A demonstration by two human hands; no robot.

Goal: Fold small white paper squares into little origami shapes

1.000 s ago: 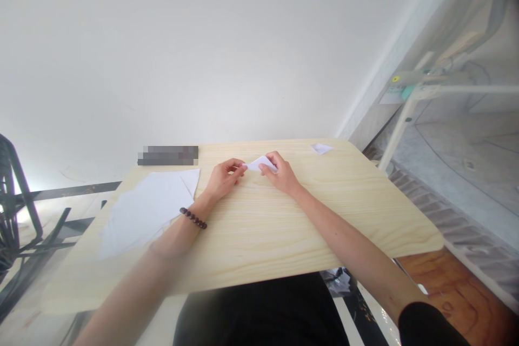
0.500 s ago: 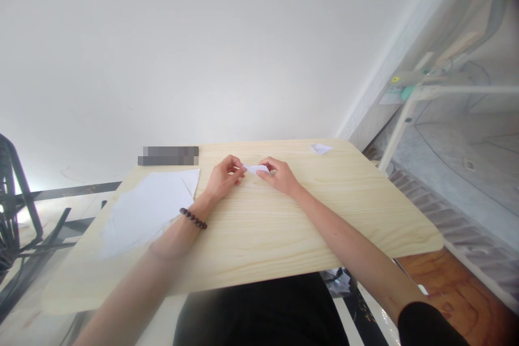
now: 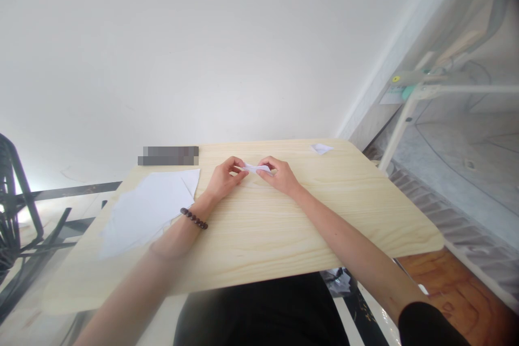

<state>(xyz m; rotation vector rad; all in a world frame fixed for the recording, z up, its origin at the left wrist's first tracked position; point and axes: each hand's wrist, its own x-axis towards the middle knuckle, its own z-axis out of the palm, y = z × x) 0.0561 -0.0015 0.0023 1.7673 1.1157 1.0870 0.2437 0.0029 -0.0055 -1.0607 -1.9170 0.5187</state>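
Note:
A small piece of folded white paper [image 3: 254, 168] is held between both hands over the middle of the wooden table. My left hand [image 3: 226, 177] pinches its left end with thumb and fingers; a dark beaded bracelet [image 3: 194, 218] circles that wrist. At the right end, my right hand [image 3: 279, 174] grips the paper between thumb and curled fingers. The fingertips hide both ends of the paper. Another folded white paper piece [image 3: 321, 148] lies near the table's far right corner.
Loose white paper sheets [image 3: 150, 208] overlap on the left of the pale wooden table [image 3: 259, 243]. Behind them lies a pixelated dark object [image 3: 168, 156]. A white wall [image 3: 243, 54] stands beyond the far edge, and a white metal frame [image 3: 399, 130] rises at the right.
The left fingers have shifted slightly right and closed further along the folded paper, which now looks flatter and narrower. My right hand has barely moved.

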